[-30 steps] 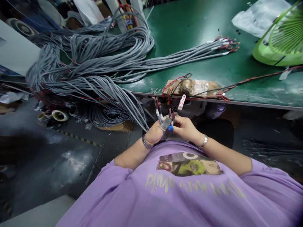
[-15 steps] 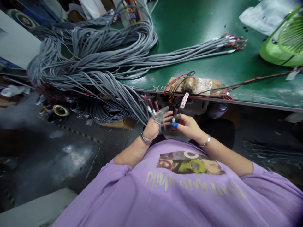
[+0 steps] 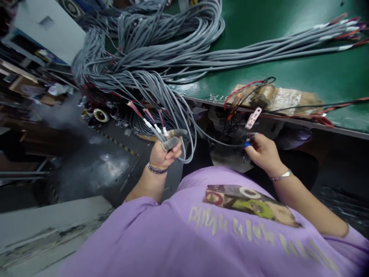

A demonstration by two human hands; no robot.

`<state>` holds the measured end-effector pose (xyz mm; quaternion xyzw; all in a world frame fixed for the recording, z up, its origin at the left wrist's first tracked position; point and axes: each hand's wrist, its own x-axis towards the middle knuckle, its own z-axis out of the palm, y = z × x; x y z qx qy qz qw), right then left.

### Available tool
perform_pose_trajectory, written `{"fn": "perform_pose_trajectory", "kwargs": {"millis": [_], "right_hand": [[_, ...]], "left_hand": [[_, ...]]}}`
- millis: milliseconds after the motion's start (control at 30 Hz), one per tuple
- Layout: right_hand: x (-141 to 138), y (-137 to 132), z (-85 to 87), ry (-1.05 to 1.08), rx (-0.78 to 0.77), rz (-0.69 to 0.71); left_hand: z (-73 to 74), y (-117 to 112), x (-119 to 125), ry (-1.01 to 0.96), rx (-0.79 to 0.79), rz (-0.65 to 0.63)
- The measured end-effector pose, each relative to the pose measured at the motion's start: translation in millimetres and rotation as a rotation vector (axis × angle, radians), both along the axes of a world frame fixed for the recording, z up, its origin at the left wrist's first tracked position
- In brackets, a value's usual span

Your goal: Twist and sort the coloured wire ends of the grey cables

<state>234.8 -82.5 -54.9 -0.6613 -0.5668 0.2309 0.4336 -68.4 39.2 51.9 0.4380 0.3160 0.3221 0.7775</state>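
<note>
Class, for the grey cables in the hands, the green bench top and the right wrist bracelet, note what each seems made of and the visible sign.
Grey cables in the left hand and right hand: flexible plastic jacket, matt; they loop softly. Bench top: probably a green rubber or vinyl mat, glossy; it reflects light. Right wrist bracelet: likely metal; silvery shine.

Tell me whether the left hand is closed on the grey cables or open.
Closed. The left hand is fisted around several grey cables, and their stripped coloured ends stick up above the covered fingers.
</note>
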Motion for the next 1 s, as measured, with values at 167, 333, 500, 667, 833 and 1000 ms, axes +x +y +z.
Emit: {"fn": "perform_pose_trajectory", "kwargs": {"millis": [167,333,500,667,833,1000], "right_hand": [[-28,9,1.2,0.194,-0.055,0.085],[-50,13,23.2,0.874,-0.177,0.069],[-51,13,35.8,1.028,-0.169,0.007],[-45,9,34.2,0.893,-0.277,0.049],[-32,7,47.4,0.730,-0.165,0.026],[-35,11,56.2,0.731,-0.027,0.035]], "left_hand": [[9.4,-3,27,-0.038,0.099,0.104],[-25.5,-12,87,0.009,0.235,-0.041],[-57.3,-24,117,0.160,0.421,-0.203],[-58.6,-28,118,0.202,0.363,-0.155],[-54.3,-31,111,0.241,0.210,-0.158],[-49.7,-37,108,0.329,0.258,-0.262]]}}
